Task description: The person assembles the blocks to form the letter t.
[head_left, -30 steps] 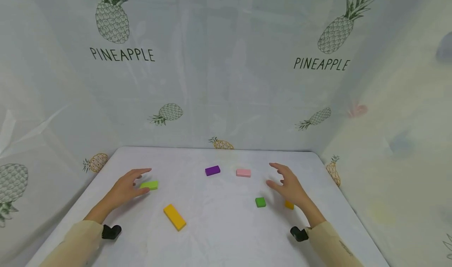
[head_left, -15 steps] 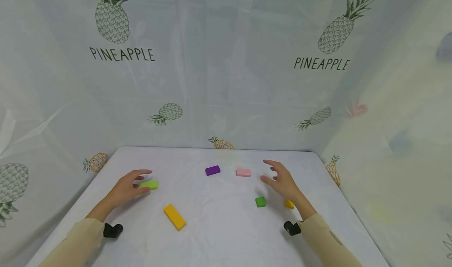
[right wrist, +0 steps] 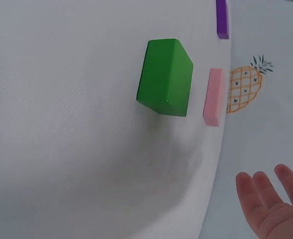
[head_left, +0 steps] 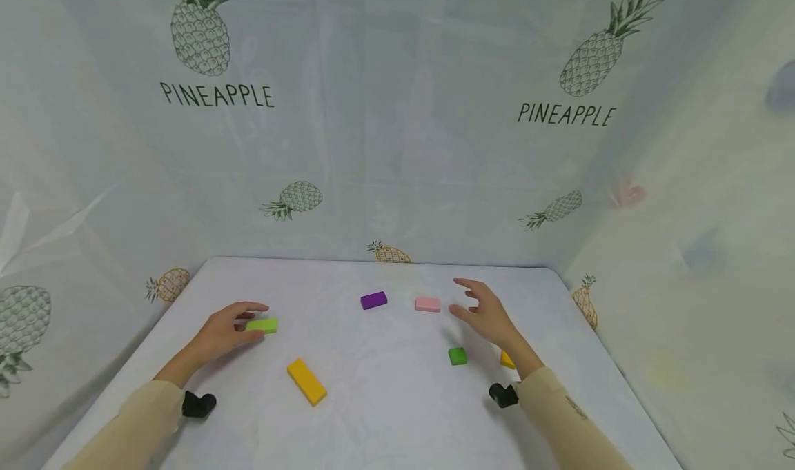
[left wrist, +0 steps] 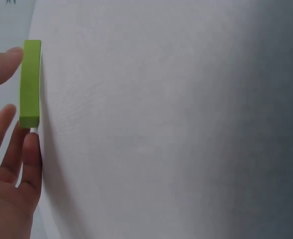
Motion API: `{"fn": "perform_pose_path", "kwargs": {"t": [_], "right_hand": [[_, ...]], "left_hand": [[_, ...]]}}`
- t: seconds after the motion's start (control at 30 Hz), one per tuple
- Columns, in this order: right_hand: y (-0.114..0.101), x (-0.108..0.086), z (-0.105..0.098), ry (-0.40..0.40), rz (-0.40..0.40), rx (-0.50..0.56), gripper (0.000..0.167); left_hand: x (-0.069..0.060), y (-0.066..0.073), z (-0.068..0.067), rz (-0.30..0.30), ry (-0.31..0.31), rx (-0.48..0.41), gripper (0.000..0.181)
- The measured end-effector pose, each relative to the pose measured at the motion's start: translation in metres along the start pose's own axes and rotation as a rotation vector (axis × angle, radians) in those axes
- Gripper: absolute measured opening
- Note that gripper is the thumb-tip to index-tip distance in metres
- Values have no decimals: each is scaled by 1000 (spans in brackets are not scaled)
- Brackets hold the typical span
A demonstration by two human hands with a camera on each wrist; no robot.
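Note:
A lime green block (head_left: pixel 261 326) lies on the left of the white table. My left hand (head_left: pixel 225 330) is around its near end, thumb on one side and fingers on the other. In the left wrist view the thumb (left wrist: pixel 6 65) overlaps the edge of the lime block (left wrist: pixel 30 82); contact is unclear, and a gap shows between fingers and block in the head view. My right hand (head_left: pixel 487 315) hovers with parted, relaxed fingers, holding nothing. Just left of its fingertips is a pink block (head_left: pixel 427 304). A green block (head_left: pixel 457 356) sits nearer me, below that hand.
A purple block (head_left: pixel 374 300) lies at the back middle. One long yellow-orange block (head_left: pixel 307 382) is at the front left. Another yellow block (head_left: pixel 507 359) is partly hidden by the right forearm. A pineapple-print curtain (head_left: pixel 397 145) hangs behind the table (head_left: pixel 373 428).
My right hand has moved left and slightly away from me, toward the pink block. The left hand's thumb and index finger have come a little closer together around the lime block. The blocks stay put.

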State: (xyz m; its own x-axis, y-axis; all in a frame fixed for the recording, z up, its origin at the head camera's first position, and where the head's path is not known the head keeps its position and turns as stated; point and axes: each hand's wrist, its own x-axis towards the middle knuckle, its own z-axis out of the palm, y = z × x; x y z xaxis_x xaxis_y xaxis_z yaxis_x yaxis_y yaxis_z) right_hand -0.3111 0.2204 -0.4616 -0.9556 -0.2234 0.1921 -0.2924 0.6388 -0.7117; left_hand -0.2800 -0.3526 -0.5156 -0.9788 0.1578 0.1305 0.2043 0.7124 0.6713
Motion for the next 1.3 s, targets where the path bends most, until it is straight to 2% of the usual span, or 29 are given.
{"fn": "perform_pose_path", "kwargs": {"t": [0.47,1.07,1.3], "right_hand": [[-7,9,8,-13,7,16,64],[-6,16,14,-23,-7,-18,63],[-7,18,14,-42,17,-25,63]], "left_hand": [[2,2,-1,23,-15,38,42],[6,-10,-3,-2,-47,56,36],[6,-11,-4,-1,-56,49,31]]}}
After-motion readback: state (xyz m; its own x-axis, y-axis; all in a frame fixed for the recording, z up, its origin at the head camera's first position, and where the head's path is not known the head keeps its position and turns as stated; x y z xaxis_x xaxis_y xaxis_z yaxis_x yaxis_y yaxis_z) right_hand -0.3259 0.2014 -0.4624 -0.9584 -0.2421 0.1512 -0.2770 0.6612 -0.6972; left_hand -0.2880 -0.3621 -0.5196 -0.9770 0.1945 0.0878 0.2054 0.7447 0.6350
